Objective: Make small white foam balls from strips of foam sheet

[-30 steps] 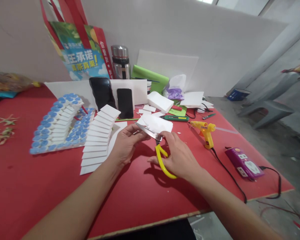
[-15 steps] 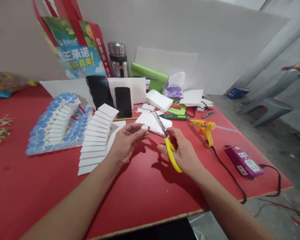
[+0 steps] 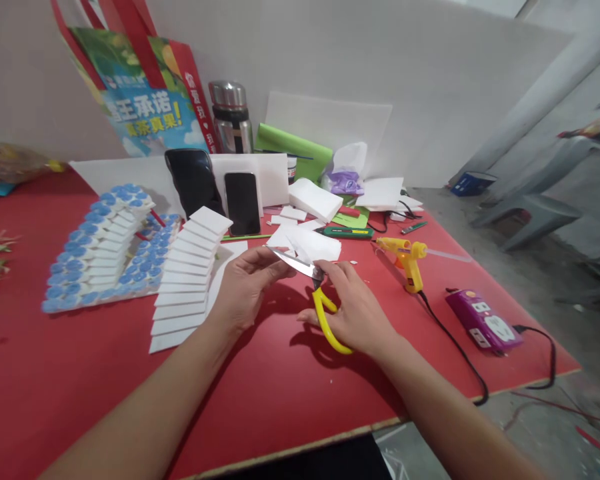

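Observation:
My left hand (image 3: 244,288) pinches a small white piece between thumb and fingers; the scissors (image 3: 325,321) now largely cover it. With fingers wrapped around the yellow handles, my right hand (image 3: 356,305) holds the scissors. Their blades point left and lie right at my left fingertips. Whether the blades touch the piece I cannot tell. Just behind both hands are folded white sheets (image 3: 310,244) on the red table. To the left of my left hand, white rectangular strips (image 3: 183,297) overlap like fanned steps.
A white structure with blue round tops (image 3: 85,267) stands at the left. Two phones (image 3: 193,180) lean at the back near a steel flask (image 3: 231,120). At the right are a yellow glue gun (image 3: 405,260), its cord and a purple power strip (image 3: 483,321). A green cutter (image 3: 347,233) lies centrally.
The scissors have swung down and left, bringing their blades to my left fingertips. My right hand has moved slightly left with them. The view has shifted a little.

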Action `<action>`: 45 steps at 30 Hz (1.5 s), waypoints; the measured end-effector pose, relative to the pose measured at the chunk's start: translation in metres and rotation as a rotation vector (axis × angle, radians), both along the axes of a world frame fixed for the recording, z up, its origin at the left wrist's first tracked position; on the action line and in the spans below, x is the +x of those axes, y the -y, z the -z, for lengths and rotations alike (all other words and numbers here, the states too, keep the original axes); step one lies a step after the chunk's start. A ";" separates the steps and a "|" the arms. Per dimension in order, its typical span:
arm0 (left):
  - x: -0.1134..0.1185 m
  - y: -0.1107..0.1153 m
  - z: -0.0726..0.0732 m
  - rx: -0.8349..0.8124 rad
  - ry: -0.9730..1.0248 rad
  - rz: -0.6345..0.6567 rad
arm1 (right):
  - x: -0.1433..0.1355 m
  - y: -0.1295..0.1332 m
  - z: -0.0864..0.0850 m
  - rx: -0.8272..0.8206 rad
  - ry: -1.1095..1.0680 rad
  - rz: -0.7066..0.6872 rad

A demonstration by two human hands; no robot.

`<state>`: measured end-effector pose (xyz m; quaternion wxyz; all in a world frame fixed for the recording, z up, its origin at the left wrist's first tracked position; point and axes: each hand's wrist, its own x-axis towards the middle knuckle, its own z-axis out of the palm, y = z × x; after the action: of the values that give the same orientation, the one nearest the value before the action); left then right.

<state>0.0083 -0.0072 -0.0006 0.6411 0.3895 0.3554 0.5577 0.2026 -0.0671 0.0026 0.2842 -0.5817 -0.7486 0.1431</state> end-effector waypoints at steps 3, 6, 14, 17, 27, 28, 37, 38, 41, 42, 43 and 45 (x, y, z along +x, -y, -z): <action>0.000 0.001 0.002 0.020 -0.034 0.009 | 0.000 0.000 0.001 -0.019 -0.013 0.002; 0.000 0.001 0.001 0.007 -0.036 0.000 | 0.001 -0.001 0.001 -0.035 -0.011 0.007; 0.001 0.000 0.000 0.016 -0.043 0.002 | 0.002 0.000 0.003 -0.010 0.050 0.027; 0.002 0.000 0.000 -0.021 -0.003 0.003 | 0.004 -0.001 0.006 0.018 0.060 0.023; 0.001 0.000 -0.006 -0.077 0.092 0.020 | 0.011 -0.004 0.019 0.189 0.037 -0.015; 0.001 -0.001 -0.006 -0.079 0.096 0.038 | 0.011 -0.005 0.020 0.198 0.026 -0.018; -0.002 -0.002 -0.006 -0.045 0.016 0.016 | 0.018 -0.009 0.014 0.192 -0.101 0.075; -0.002 -0.002 -0.006 -0.042 0.011 0.009 | 0.019 -0.010 0.014 0.183 -0.106 0.072; -0.002 -0.002 -0.006 -0.035 0.011 -0.001 | 0.022 -0.012 0.016 0.148 -0.129 0.087; -0.003 -0.003 -0.006 -0.036 0.017 0.003 | 0.022 -0.013 0.017 0.139 -0.133 0.099; -0.003 -0.003 -0.007 -0.038 0.027 0.014 | 0.023 -0.014 0.017 0.134 -0.138 0.108; -0.004 -0.002 -0.009 -0.034 0.052 0.057 | 0.024 -0.015 0.018 0.132 -0.150 0.117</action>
<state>0.0041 -0.0048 0.0081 0.6723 0.3739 0.3369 0.5429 0.2265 -0.0520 -0.0150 0.3848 -0.5923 -0.6977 0.1197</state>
